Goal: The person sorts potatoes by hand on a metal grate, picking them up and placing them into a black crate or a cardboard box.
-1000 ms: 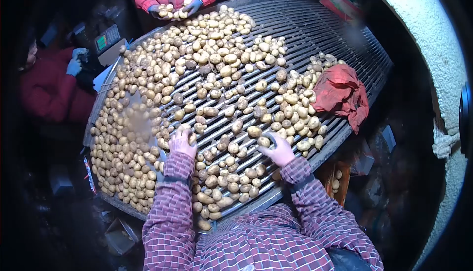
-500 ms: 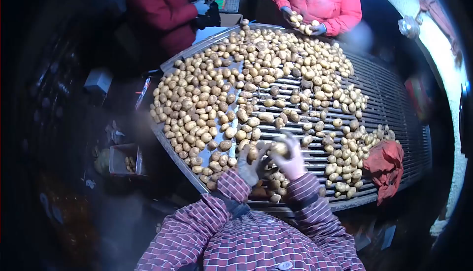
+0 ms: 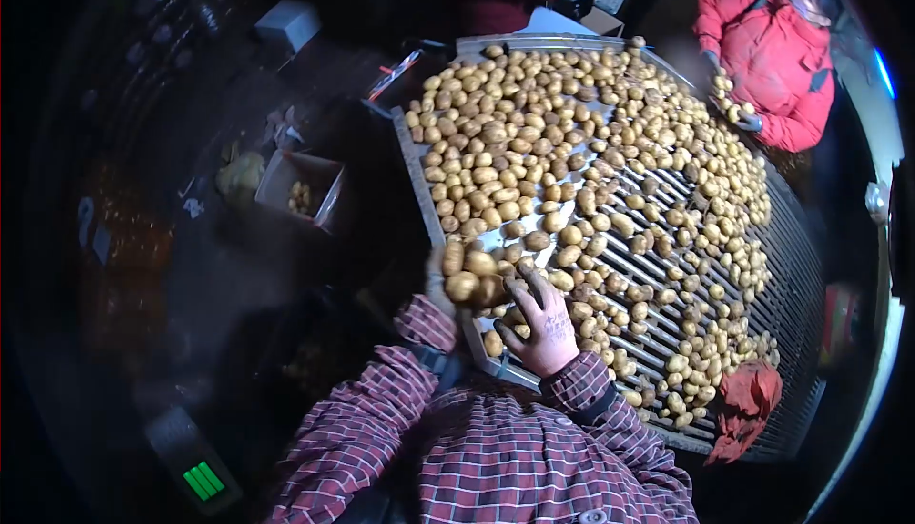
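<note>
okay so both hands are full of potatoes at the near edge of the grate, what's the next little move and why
Probably swing the handful left, off the sorting table, toward the small box on the floor. The left hand cups several potatoes right at the table's edge, the right hand steadies them, and that box, which looks to hold a few potatoes, sits just beyond that side.

- The slatted table [image 3: 791, 267] is being covered almost all over by potatoes [image 3: 534, 143], packed close together.
- Bare slats are being left open along the far right edge.
- The near right corner is being blocked by a red cloth [image 3: 748, 405].
- The table's left side is being crowded by a small box [image 3: 300, 185] on the dark floor.
- The far side is being taken up by a person in a red coat [image 3: 777, 61].
</note>
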Demonstrator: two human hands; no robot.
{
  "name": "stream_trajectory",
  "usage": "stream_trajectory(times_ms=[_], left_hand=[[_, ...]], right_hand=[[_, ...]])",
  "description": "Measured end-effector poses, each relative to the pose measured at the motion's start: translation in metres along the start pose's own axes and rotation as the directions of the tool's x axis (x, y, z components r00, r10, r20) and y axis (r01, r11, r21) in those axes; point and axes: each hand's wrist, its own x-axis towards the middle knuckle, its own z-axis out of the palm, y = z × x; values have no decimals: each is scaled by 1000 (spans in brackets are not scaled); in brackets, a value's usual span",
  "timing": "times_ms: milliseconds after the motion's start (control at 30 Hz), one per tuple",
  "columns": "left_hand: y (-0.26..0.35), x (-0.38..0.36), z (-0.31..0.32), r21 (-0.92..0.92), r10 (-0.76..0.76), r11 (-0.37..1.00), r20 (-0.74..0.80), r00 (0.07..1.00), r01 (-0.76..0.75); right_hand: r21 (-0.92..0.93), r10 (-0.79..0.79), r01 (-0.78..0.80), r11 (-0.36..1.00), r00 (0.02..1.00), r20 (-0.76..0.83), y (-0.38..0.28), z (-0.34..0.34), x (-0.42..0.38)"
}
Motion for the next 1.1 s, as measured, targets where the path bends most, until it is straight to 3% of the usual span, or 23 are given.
stream_trajectory(times_ms=[33, 133, 200, 267, 300, 333, 400, 433, 467, 500, 567, 600, 667, 767, 800, 833, 867, 933, 1000, 1067, 1100], left_hand=[[21, -4, -27, -20, 83, 997, 323, 943, -80], [90, -74, -23, 47, 122, 992, -77, 989, -119], [129, -132, -52, 127, 259, 965, -358, 897, -228], [156, -174, -71, 159, 349, 931, -647, 678, -327], [166, -206, -97, 162, 370, 926, -567, 736, -341], [169, -222, -99, 226, 351, 936, -676, 649, -271], [177, -258, -156, 372, 335, 928, -863, 379, 27], [173, -245, -138, 203, 188, 939, -979, 80, 277], [162, -237, -115, 345, 424, 791, -905, -46, 505], [167, -223, -131, 599, 706, 618, -708, -24, 510], [183, -185, -173, 872, 945, 95, -231, 233, 479], [191, -163, -182, 904, 897, -176, -15, 441, 390], [133, -82, -93, 984, 718, -167, 74, 692, 68], [35, -10, 0, 960, 305, -269, 156, 940, -72], [5, 4, 15, 940, 142, -313, 186, 972, -134], [-22, 20, 22, 861, -90, -417, 278, 956, -290], [-48, 31, 23, 754, -326, -473, 331, 886, -456], [-99, 27, 17, 467, -521, -683, 228, 822, -562], [-117, 25, 4, 182, -619, -759, 94, 779, -625], [-124, 26, -10, 115, -549, -823, 91, 831, -557], [-124, 27, -3, 166, -528, -839, -17, 849, -519]], right_hand=[[6, 1, -1, 1000, 1000, 4, 3, 4, -3], [143, 126, -129, 981, 992, 31, 30, 13, -23], [155, 241, -238, 959, 970, -2, 53, 11, -42], [115, 377, -369, 922, 924, -62, 82, 8, -71], [96, 447, -438, 894, 887, -114, 93, 2, -84], [90, 459, -451, 888, 872, -166, 106, -2, -99], [72, 622, -619, 782, 767, -157, 119, -17, -124], [46, 626, -634, 772, 748, -221, 128, -17, -139], [52, 664, -672, 739, 714, -223, 137, -19, -154], [75, 687, -690, 720, 695, -211, 140, -21, -165], [75, 737, -738, 671, 651, -181, 146, -20, -185], [96, 754, -751, 654, 635, -166, 146, -18, -191], [-33, 702, -725, 688, 676, -222, 139, -17, -189], [-27, 702, -731, 682, 665, -255, 132, -14, -190], [-4, 713, -737, 675, 654, -253, 131, -14, -196], [15, 706, -729, 684, 656, -267, 132, -11, -204], [11, 711, -737, 676, 647, -276, 125, -15, -209], [63, 732, -753, 655, 612, -299, 120, -20, -222], [78, 772, -800, 595, 542, -331, 115, -29, -231], [25, 754, -799, 601, 557, -348, 107, -34, -237], [34, 744, -778, 628, 586, -321, 103, -34, -234]])
